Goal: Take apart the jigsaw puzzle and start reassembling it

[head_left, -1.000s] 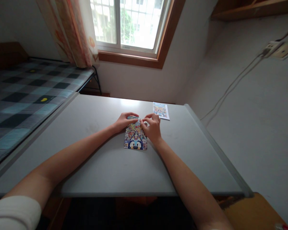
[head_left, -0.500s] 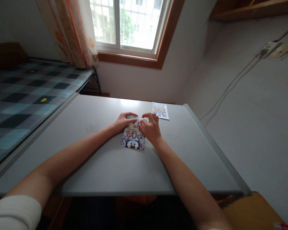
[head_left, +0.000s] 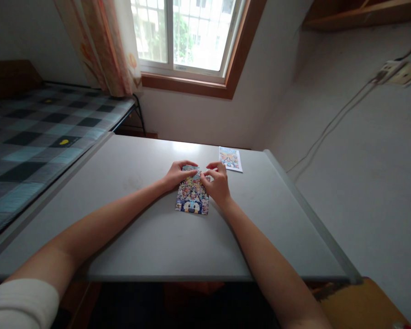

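Observation:
A small jigsaw puzzle (head_left: 192, 196) lies flat on the grey table, printed with many tiny colourful figures and a large blue dog face along its near edge. Around its upper left corner curls my left hand (head_left: 180, 174), the thumb on the printed face and the fingers along the far edge. My right hand (head_left: 217, 180) is at the upper right side, with thumb and index finger pinched together at the puzzle's border. What the pinch holds looks like a small puzzle piece, mostly hidden by the fingertips. Both hands cover parts of the puzzle's upper end.
A white-bordered card (head_left: 230, 159) with a similar picture lies beyond my right hand. The grey table (head_left: 140, 246) stands between a bed with a checked mattress (head_left: 55, 123) and the right wall. A cable (head_left: 329, 121) hangs from a wall socket (head_left: 397, 73).
The view has shifted slightly. My right thumb and index finger have moved a little at the puzzle's upper right edge. My left hand keeps its place on the puzzle.

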The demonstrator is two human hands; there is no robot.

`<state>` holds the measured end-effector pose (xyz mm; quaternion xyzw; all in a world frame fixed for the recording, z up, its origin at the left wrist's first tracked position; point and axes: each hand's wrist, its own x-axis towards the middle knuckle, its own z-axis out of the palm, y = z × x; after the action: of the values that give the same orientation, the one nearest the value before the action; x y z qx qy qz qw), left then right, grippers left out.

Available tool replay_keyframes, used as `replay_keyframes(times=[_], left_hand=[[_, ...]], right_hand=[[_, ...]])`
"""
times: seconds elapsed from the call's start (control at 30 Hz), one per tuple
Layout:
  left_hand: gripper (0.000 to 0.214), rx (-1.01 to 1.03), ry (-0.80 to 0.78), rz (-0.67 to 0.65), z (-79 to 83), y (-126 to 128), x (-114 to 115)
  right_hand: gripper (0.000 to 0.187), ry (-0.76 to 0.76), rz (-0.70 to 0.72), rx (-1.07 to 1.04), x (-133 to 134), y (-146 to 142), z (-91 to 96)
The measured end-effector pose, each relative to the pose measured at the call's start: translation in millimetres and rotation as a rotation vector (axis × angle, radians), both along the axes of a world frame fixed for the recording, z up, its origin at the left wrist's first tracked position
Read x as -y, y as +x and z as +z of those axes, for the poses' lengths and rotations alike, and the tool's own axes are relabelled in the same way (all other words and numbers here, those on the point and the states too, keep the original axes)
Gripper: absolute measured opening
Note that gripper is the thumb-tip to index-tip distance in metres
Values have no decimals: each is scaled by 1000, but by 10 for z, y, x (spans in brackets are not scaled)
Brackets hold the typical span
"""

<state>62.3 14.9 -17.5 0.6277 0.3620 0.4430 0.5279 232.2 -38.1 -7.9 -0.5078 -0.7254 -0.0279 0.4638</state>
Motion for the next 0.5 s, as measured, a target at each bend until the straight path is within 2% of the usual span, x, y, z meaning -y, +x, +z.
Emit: replay_keyframes(times=[0.13,0.23,0.37,0.5], left_hand=[[41,-30,7,24,8,-4,-4],[43,-8,-30,25,6,-6,-7],[47,36,-86,8,-1,-4,-1],[52,83,-136,-23,10,0,12]], right_hand=[[19,-12,-16,-48,12,-32,24],[17,-65,-53,-248,-43,19,16],[21,-224,-139,-477,-174,173,-66],[22,-347,-183,-383,-243,333,-136]])
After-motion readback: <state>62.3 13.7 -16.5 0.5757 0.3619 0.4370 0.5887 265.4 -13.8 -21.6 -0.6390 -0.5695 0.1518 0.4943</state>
